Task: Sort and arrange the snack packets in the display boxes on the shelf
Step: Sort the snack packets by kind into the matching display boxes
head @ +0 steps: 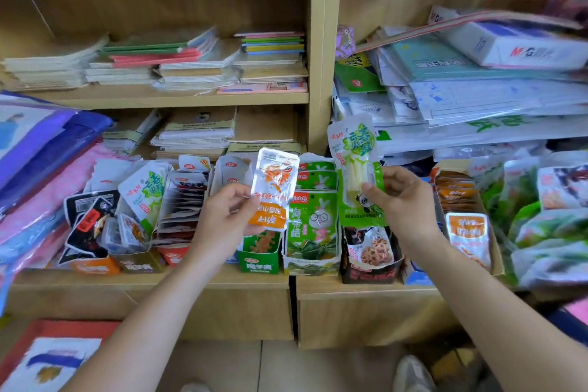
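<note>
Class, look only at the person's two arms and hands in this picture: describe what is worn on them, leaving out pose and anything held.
Both arms are bare as far as the frame shows: no sleeves, gloves or cuffs reach the forearms. The left hand and the right hand show no rings, and neither wrist carries a watch or bracelet. The fingers are uncovered, with short nails.
</note>
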Action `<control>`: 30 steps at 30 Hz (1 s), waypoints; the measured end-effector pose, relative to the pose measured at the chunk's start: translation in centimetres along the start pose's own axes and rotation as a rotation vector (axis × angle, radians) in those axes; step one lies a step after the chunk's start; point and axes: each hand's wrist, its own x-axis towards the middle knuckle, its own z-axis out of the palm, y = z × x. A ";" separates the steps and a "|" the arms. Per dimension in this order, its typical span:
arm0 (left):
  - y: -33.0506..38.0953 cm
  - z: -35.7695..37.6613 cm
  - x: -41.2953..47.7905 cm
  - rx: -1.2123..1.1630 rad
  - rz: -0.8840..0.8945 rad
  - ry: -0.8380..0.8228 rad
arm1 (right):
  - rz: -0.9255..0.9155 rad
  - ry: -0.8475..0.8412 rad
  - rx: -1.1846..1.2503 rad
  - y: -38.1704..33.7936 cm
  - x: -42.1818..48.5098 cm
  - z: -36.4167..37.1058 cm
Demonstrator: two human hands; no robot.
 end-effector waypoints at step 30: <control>3.1 26.7 -1.7 0.481 0.607 -0.439 | 0.063 0.591 -0.093 0.4 -5.4 -24.0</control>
